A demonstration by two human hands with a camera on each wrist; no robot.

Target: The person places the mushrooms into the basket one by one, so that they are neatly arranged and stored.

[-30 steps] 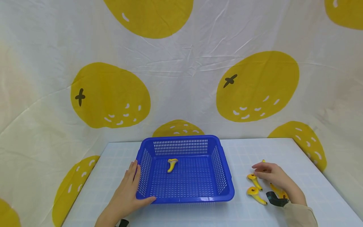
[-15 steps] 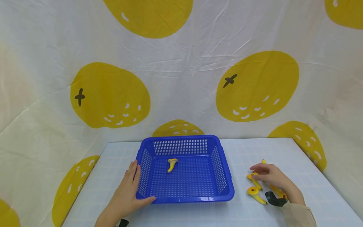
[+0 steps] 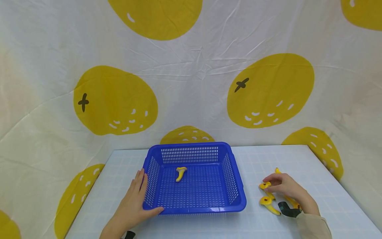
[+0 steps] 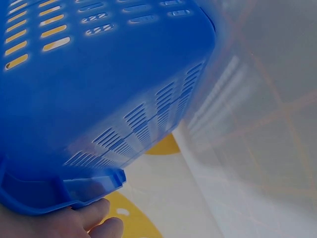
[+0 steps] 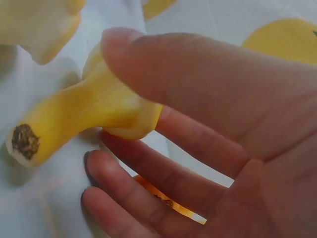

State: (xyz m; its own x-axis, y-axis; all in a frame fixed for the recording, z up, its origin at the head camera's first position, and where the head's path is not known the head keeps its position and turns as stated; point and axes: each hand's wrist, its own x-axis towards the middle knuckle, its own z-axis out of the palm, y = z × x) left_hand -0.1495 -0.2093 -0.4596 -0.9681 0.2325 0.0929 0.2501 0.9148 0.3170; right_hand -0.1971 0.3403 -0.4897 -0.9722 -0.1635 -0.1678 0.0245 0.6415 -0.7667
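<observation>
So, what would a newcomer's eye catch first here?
Probably large yellow fruit shapes printed on the white cloth backdrop. Next, the blue rectangular plastic basket on the pale table, one small yellow mushroom-shaped piece inside, the left hand against its left side. Farther right, the right hand pinches another yellow mushroom-shaped piece.

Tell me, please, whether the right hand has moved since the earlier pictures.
Yes: in the head view, the right hand has shifted slightly left and down, judged against the table.
</observation>
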